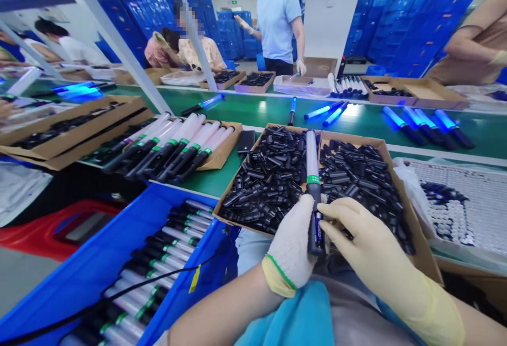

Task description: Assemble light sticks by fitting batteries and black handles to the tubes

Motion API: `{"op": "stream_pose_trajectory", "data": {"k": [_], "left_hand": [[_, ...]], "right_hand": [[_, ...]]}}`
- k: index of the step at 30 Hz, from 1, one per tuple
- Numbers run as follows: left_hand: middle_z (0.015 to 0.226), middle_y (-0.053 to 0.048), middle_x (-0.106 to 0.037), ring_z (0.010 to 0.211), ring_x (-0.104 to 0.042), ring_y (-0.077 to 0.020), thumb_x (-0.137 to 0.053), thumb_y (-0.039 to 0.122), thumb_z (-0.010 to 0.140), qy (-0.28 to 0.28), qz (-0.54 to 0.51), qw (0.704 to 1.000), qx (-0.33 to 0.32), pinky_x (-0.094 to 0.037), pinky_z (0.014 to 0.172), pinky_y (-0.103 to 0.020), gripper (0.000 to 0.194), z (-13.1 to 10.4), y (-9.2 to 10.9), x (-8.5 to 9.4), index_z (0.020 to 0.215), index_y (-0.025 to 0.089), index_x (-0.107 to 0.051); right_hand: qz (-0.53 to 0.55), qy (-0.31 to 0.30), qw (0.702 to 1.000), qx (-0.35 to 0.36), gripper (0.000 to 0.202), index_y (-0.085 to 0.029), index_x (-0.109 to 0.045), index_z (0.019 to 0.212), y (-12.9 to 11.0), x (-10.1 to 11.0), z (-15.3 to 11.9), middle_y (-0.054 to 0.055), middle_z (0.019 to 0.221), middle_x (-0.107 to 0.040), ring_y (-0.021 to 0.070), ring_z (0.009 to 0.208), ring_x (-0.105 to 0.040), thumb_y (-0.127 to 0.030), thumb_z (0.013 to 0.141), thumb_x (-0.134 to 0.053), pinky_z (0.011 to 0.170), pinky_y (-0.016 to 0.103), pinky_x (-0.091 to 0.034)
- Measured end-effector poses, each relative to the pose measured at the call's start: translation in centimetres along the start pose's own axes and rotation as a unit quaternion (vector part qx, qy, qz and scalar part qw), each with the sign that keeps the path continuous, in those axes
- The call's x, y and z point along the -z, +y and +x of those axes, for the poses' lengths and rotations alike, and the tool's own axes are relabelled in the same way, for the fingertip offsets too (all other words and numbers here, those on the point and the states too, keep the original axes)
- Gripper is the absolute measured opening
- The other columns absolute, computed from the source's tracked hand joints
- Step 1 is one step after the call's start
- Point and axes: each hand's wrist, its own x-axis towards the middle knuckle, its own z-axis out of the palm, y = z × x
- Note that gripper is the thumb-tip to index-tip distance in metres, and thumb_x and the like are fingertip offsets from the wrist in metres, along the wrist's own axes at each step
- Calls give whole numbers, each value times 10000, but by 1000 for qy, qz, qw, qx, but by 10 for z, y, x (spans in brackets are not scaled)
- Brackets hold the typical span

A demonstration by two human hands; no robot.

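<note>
Has at left, below the bench [214, 185], a blue crate [148, 206] full of stored sticks [174, 248], and then, on the bench, a row of bundled sticks [178, 148] with green bands. In the middle, over a cardboard tray [422, 251] with many black parts [273, 177], grips firmly with white-gloved left hand [291, 240] the black handle [315, 194] of one light stick [312, 166], with closed fingers and with the pale end pointing forward. From the right side touches the same handle with yellow-gloved right hand [368, 235], with half-bent fingers just beside an open slot [317, 214]; cannot tell whether pinching something there. Shows inside this slot a blue cell [318, 230], probably a battery. Seems to be at the step of fitting or adjusting this cell, so probably calls next for a steady left hold and a gentle push with right fingertips, to seat it flat. Farther right, has a plastic-lined tray [412, 187] with silver pieces [455, 224], apart from both hands
</note>
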Motion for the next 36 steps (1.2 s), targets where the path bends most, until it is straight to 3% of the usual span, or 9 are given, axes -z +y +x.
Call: {"op": "stream_pose_trajectory", "data": {"k": [4,7,11,15,20,23,28,33,36], "left_hand": [[776,-46,-658,597,-614,-113,-552,382,932,-9,-6,1000,-5,-499,512,-194,314,-6,14,8,1078,126,-661],[732,-20,-616,518,-564,-86,-516,413,945,-25,16,999,-36,-445,422,-175,349,-9,40,17,1110,136,-649],[729,11,-571,518,-536,-71,-543,421,927,-34,23,987,-157,-425,411,-158,321,-16,90,32,1112,173,-629],[772,1,-566,564,-538,-74,-493,400,953,-33,18,974,-225,-456,454,-165,317,-23,117,46,1113,155,-616],[777,-3,-556,556,-538,-77,-472,418,958,-35,28,983,-176,-433,433,-164,353,-21,107,50,1137,146,-611],[791,-10,-572,557,-558,-83,-476,425,955,-15,32,988,-149,-433,426,-165,362,-18,98,47,1137,146,-618],[785,-8,-583,559,-575,-84,-507,442,939,-17,40,992,-114,-437,428,-163,362,-15,91,43,1140,166,-626],[758,3,-575,533,-557,-76,-522,439,932,-34,55,994,-87,-421,414,-157,366,-13,76,39,1174,179,-608],[733,2,-584,504,-544,-83,-553,448,910,-36,79,994,-71,-421,401,-172,354,-11,60,34,1123,173,-614]], "right_hand": [[-29,-46,996,77,253,-207,-647,1111,-9,-11,0,92,977,-586,214,900,-578,-208,979,-432,775,377,-513],[-46,-49,991,116,341,-219,-578,1286,-7,-5,10,110,1143,-573,229,1039,-552,-201,980,-427,884,409,-489],[-102,21,994,26,278,-195,-651,1162,22,2,34,89,1147,-621,221,1050,-588,-233,970,-453,919,375,-484],[-183,-160,970,27,274,-197,-723,906,45,-18,50,65,984,-673,196,907,-626,-196,956,-454,834,331,-492],[-263,-187,946,37,294,-151,-721,988,30,-47,52,157,1173,-595,338,1057,-546,-404,851,-655,850,461,-444],[-299,-188,935,17,333,-126,-716,982,23,-55,54,181,1150,-586,366,1038,-535,-401,794,-716,810,467,-438],[-262,-183,947,-11,373,-123,-715,965,30,-62,62,177,1098,-605,373,1016,-543,-380,706,-790,811,478,-446],[-139,-187,972,-21,142,-232,-724,957,31,-37,60,37,1066,-690,200,963,-634,-276,893,-605,844,312,-492],[5,-93,990,-109,213,-265,-708,1019,16,-10,50,-13,1025,-723,166,916,-668,-357,946,-530,792,266,-520]]}}
